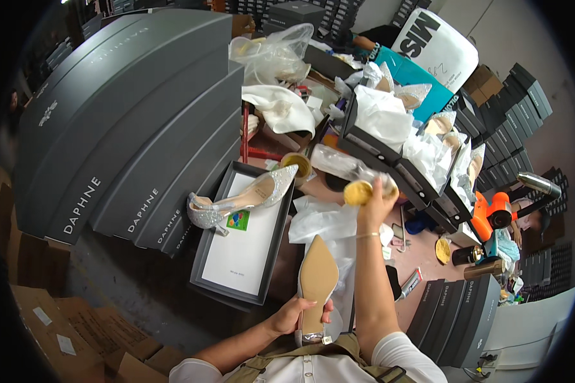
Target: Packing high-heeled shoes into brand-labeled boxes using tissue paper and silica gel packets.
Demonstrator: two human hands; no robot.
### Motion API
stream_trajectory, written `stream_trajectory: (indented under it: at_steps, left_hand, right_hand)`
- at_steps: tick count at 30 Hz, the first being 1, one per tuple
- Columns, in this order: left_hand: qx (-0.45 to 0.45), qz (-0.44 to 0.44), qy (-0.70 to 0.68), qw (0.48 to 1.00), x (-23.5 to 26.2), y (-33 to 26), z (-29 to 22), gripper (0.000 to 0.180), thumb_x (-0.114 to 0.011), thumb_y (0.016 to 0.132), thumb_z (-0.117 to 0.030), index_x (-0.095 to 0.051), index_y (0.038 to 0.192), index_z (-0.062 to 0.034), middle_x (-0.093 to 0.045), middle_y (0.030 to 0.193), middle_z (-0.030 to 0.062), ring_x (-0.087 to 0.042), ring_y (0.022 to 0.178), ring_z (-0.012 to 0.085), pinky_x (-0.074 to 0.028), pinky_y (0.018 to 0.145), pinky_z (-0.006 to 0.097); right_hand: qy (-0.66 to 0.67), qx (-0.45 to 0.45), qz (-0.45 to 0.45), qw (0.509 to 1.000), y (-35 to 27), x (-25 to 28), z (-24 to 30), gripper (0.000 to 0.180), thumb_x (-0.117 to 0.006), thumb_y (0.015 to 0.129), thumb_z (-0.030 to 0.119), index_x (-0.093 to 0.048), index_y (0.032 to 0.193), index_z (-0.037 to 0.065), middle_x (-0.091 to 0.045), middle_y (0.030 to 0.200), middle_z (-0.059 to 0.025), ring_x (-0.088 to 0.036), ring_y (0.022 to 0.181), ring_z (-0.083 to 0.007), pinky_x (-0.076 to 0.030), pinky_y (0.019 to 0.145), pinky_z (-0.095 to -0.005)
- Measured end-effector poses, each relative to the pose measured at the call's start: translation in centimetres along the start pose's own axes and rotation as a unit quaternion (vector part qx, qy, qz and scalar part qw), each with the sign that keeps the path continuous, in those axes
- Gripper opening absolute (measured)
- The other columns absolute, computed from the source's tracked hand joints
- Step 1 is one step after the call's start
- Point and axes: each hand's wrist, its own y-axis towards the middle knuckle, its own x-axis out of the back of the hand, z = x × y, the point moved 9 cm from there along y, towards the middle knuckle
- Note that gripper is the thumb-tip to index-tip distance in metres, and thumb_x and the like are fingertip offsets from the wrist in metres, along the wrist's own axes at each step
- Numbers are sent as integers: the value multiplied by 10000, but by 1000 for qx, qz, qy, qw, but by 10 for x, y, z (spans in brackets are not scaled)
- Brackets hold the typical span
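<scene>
My left hand (294, 317) is wrapped round a pointed shoe (319, 271) near its heel. The tan sole faces up and the toe points away from me. My right hand (378, 203) is raised over the bench, its fingers closed on a yellow sponge-like piece (358, 193). A clear plastic bottle (334, 161) lies against those fingers; whether they grip it too I cannot tell. To the left, a glittery silver pointed shoe (262, 193) rests across an open dark shoebox (201, 271) holding a green packet (238, 221). White tissue paper (310, 220) lies beyond the held shoe.
Large grey shoeboxes (128, 127) are stacked at the left. Open boxes with tissue and shoes (415, 153) line the far right. An orange hot-air tool (490, 216), a tube (411, 284) and more boxes (453, 319) are at the right. Cardboard cartons (57, 332) fill the lower left.
</scene>
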Motion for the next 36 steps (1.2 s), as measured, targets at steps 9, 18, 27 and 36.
stream_trajectory:
  at_steps: [9, 18, 27, 36]
  left_hand:
    - [-39, -49, -27, 998, -10, -24, 1, 691, -307, 927, -610, -527, 1129, 13, -579, 1007, 107, -608, 866, 183, -525, 781, 338]
    - [-20, -128, 19, 991, -15, -38, 22, 855, -138, 869, -747, -528, 1109, -25, -584, 920, 86, -605, 767, 168, -533, 717, 340]
    - [31, -142, 151, 978, -37, -42, 74, 821, -128, 910, -679, -408, 1326, -30, -543, 1200, 94, -550, 1088, 182, -449, 932, 306]
    - [-12, -190, 236, 953, -44, -54, 77, 824, -158, 898, -696, -545, 1136, -8, -626, 1010, 87, -623, 897, 165, -507, 803, 296]
  right_hand:
    - [-371, 242, 384, 810, -67, -148, 6, 349, -648, 785, 115, -579, 1123, 167, -523, 1130, -153, -571, 982, -364, -490, 828, -405]
    - [-412, 38, 508, 755, -160, 0, 162, 310, -511, 794, 82, -647, 1071, 49, -596, 959, -126, -562, 946, -269, -444, 846, -343]
    - [-387, 199, 462, 773, -275, 86, 233, 306, -667, 712, 71, -654, 1018, 63, -598, 893, -61, -597, 751, -241, -501, 627, -339]
    - [-379, 131, 399, 825, -282, 105, 238, 273, -643, 736, 66, -637, 1009, 70, -605, 873, -115, -619, 727, -301, -512, 611, -363]
